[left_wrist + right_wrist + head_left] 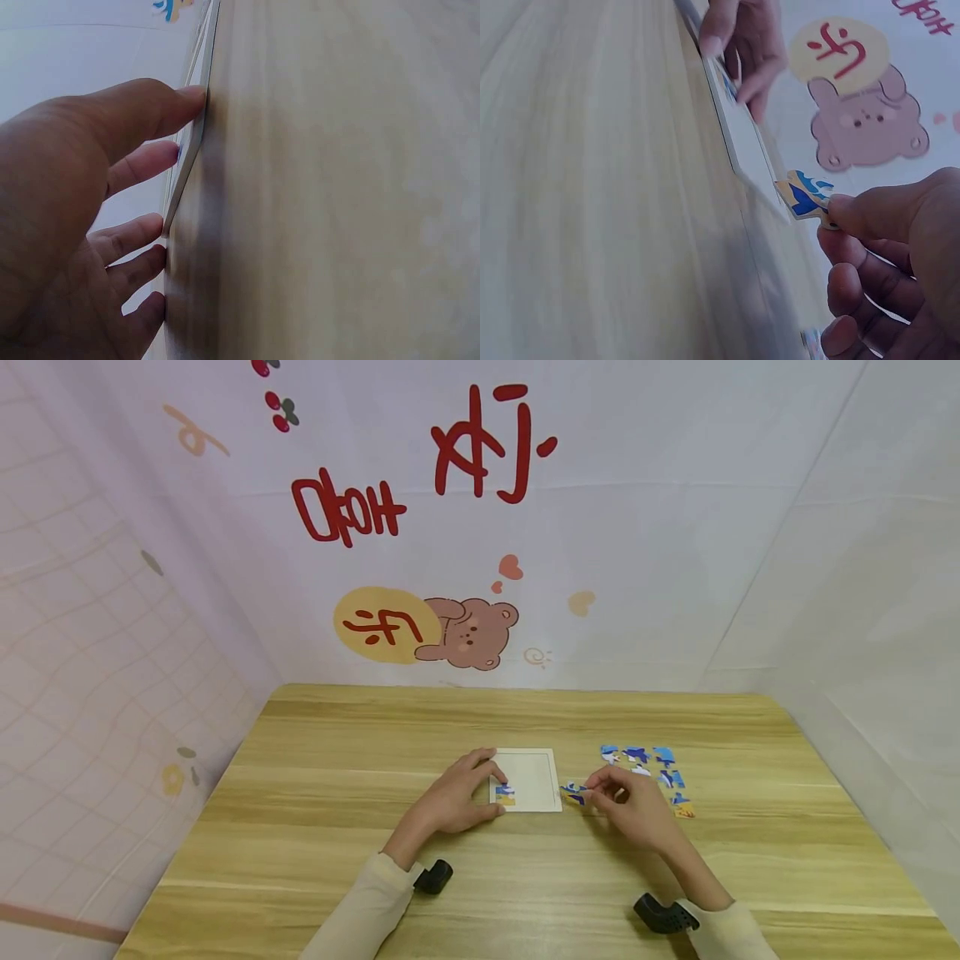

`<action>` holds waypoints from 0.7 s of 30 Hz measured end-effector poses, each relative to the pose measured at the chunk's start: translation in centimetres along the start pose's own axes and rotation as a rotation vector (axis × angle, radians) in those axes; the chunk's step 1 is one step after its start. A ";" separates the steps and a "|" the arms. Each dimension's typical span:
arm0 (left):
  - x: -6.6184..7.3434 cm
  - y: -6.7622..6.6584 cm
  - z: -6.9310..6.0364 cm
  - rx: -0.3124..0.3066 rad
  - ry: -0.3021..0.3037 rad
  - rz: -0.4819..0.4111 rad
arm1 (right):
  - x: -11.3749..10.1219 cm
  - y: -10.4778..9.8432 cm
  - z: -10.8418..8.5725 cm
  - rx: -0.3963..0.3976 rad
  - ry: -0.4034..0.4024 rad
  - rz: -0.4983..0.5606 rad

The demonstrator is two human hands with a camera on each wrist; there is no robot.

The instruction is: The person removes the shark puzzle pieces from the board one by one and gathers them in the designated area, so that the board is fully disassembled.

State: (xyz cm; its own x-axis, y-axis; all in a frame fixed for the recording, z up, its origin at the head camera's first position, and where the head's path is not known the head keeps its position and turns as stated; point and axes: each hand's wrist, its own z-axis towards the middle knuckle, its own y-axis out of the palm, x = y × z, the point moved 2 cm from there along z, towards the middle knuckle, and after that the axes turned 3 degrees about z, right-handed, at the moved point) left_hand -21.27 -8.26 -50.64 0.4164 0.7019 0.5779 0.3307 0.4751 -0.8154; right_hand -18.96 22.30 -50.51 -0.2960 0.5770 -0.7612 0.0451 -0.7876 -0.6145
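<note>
A pale puzzle board (534, 777) with a thin inner border line lies flat on the table. A puzzle piece (504, 797) in blue and yellow sits inside its near left corner. My left hand (459, 795) rests spread at the board's left side, its thumb on the near edge and its index finger touching the piece; the other fingers reach along the left edge. Just off the board's right edge, my right hand (636, 803) pinches a blue, white and yellow puzzle piece (804, 196) between thumb and index finger. That piece is raised and tilted in the right wrist view.
Several loose puzzle pieces (667, 778) lie in rough rows to the right of the board, some partly hidden behind my right hand. The wooden table (360, 735) meets a printed white cloth wall (637, 635) at its far edge.
</note>
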 end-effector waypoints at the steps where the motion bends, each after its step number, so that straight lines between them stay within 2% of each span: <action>1: 0.0 0.0 0.0 0.000 0.001 0.000 | 0.2 -0.4 -0.1 0.002 0.003 0.000; 11: 0.0 -0.1 0.1 -0.004 0.000 0.000 | 2.4 -3.8 -1.5 0.022 0.033 -0.061; 17: 0.0 -0.1 0.2 -0.003 -0.001 0.002 | 3.8 -5.6 -2.0 -0.014 0.107 -0.108; 21: 0.0 -0.1 0.2 -0.003 -0.003 0.001 | 4.4 -6.4 -2.3 -0.010 0.131 -0.161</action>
State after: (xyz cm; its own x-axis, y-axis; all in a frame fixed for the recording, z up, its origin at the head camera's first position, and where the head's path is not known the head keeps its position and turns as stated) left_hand -21.44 -8.22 -50.53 0.4146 0.7039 0.5767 0.3330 0.4724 -0.8160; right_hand -18.36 30.38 -50.34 -0.1739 0.7192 -0.6727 0.0164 -0.6809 -0.7322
